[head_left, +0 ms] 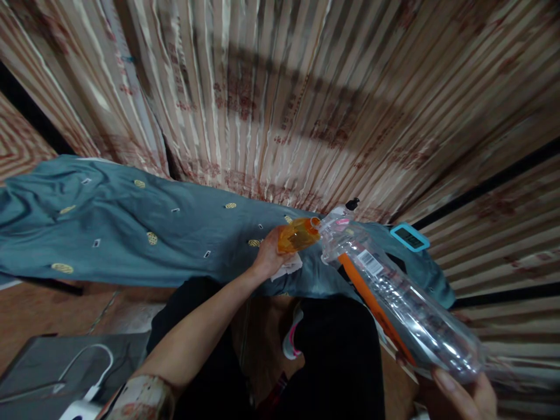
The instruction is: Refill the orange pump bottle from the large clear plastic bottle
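One amber bottle (299,235) fills curled left fingers (272,246); right fingers (483,399) grip clear bottle's (406,302) base.

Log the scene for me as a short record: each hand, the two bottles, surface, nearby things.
left hand: holding the orange bottle
right hand: holding the large clear bottle near its base
bottle openings: facing each other, close together; contact unclear
liquid flow: cannot tell
surface: teal patterned cloth
nearby: blue-framed device, right end of cloth; crumpled white piece beside left hand
behind: pleated curtain
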`<state>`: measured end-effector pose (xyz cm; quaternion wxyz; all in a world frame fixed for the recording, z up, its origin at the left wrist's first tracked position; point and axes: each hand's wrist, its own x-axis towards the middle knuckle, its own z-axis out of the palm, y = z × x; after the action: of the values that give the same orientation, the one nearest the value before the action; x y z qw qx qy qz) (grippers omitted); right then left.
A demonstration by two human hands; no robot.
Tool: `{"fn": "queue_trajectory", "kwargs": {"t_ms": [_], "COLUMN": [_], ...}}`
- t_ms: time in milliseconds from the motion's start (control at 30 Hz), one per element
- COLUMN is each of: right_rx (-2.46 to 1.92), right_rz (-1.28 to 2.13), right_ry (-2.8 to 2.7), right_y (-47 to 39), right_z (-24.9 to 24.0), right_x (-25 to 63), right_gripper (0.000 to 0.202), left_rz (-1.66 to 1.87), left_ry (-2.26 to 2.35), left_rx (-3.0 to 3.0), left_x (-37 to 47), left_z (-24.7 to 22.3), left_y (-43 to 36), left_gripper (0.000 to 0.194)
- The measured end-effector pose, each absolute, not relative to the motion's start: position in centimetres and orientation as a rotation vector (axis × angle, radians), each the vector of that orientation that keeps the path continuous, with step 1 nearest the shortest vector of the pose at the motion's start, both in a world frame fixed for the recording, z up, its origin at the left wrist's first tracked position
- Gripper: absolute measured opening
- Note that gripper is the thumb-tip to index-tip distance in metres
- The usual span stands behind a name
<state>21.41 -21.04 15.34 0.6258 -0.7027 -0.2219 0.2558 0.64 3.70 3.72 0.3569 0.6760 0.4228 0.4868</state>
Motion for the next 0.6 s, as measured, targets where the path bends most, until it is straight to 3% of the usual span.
{"fn": "queue_trajectory", "kwargs": {"t_ms": [267,467,600], "right_rx": [-1.628,-1.626,-1.649], "right_rz": [0.612,0.59,0.567], "right_ry": [-0.593,-0.543,-0.533], "right_y": [-21.22,-20.88,-20.93], "right_z": [15.62,16.05,16.21], "right_x": [21.54,21.05,20.84], "right_gripper": [0.089,0.1,0.094], "left_rz": [1.256,1.252,1.257], "left_ry": [1.112,1.106,1.118], "left_rx": [1.744,1.76,1.757], "left_x": [0.66,0.59,0.65], "left_z": [3.63,3.93,3.82], "left_y": [3.69,3.64,3.69], "left_gripper": [0.057,0.057,0.059]}}
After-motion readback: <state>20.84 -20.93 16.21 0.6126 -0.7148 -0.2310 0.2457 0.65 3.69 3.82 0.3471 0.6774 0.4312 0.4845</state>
